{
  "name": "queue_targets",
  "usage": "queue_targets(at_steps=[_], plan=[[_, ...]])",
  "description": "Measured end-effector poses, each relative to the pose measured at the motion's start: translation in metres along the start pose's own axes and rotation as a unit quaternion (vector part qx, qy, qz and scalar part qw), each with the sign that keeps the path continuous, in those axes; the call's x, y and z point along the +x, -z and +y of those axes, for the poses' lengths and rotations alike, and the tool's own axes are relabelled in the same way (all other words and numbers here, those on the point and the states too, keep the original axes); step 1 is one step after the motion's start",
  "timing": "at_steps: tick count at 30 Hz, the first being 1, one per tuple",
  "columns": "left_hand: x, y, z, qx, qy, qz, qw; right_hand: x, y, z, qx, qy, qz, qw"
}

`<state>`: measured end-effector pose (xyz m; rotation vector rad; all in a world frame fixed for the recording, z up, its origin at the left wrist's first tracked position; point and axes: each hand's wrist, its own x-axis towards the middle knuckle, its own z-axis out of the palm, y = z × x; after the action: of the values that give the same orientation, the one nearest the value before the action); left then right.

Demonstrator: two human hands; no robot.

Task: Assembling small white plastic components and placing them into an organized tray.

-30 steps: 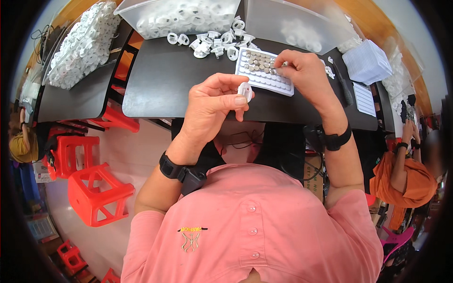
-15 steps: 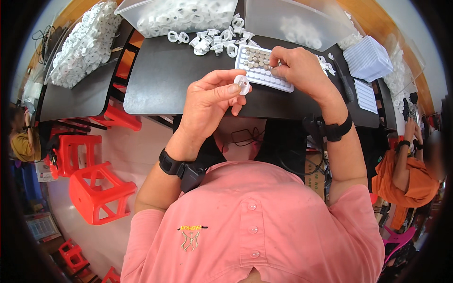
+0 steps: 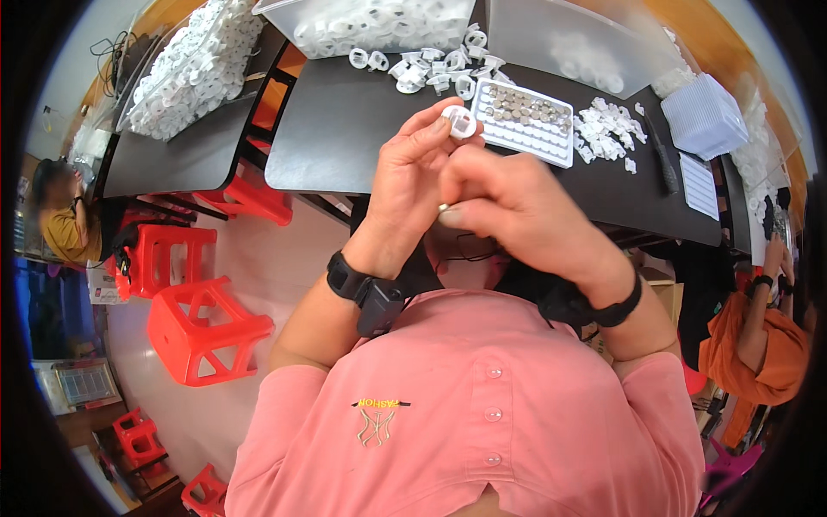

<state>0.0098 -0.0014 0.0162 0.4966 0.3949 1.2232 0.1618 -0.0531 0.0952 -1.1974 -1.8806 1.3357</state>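
Observation:
My left hand (image 3: 412,164) is closed, pinching a round white plastic part (image 3: 459,122) with a square opening, held up between thumb and fingertips. Close beside it, my right hand (image 3: 508,194) is also closed, its thumb and index finger gripping a small shiny button cell (image 3: 443,208), mostly covered by the fingers. Behind my hands lies a white plastic tray (image 3: 538,153) with rows of round hollows. Silvery button cells (image 3: 523,107) sit in its far rows, while the nearer rows show bare hollows.
Loose white round parts (image 3: 439,67) lie before a clear bin (image 3: 379,34) of more. Small white pieces (image 3: 607,129) are heaped right of the tray, near a dark-handled tool (image 3: 662,159) and stacked white trays (image 3: 705,116). Red stools (image 3: 202,332) stand left; co-workers sit at both sides.
My right hand has come away from the tray toward my body, carrying a button cell, and is now beside my left hand. The left hand still holds the white part.

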Motion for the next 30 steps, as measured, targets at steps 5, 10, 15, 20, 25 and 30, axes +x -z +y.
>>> queue_targets(at_steps=[5, 10, 15, 20, 25, 30], plan=[[0.002, 0.004, 0.005, -0.014, 0.012, 0.012, 1.000, 0.025, -0.037, 0.035, -0.011, 0.105, 0.127, 0.986], [0.002, 0.012, 0.005, -0.018, 0.005, -0.012, 1.000, 0.021, -0.049, 0.040, -0.049, 0.167, 0.171, 0.970], [0.001, 0.011, 0.004, -0.015, -0.002, 0.007, 1.000, 0.020, -0.055, 0.039, -0.034, 0.132, 0.167, 0.976], [0.001, 0.009, 0.002, -0.024, -0.003, 0.011, 1.000, 0.017, -0.060, 0.037, -0.258, 0.264, 0.248, 0.896], [0.000, 0.005, -0.001, -0.027, -0.002, 0.023, 0.999, 0.018, -0.060, 0.042, -0.324, 0.294, 0.287, 0.852], [0.001, 0.005, -0.002, -0.033, -0.001, 0.013, 0.999, 0.019, -0.057, 0.043, -0.304, 0.315, 0.297, 0.849]])
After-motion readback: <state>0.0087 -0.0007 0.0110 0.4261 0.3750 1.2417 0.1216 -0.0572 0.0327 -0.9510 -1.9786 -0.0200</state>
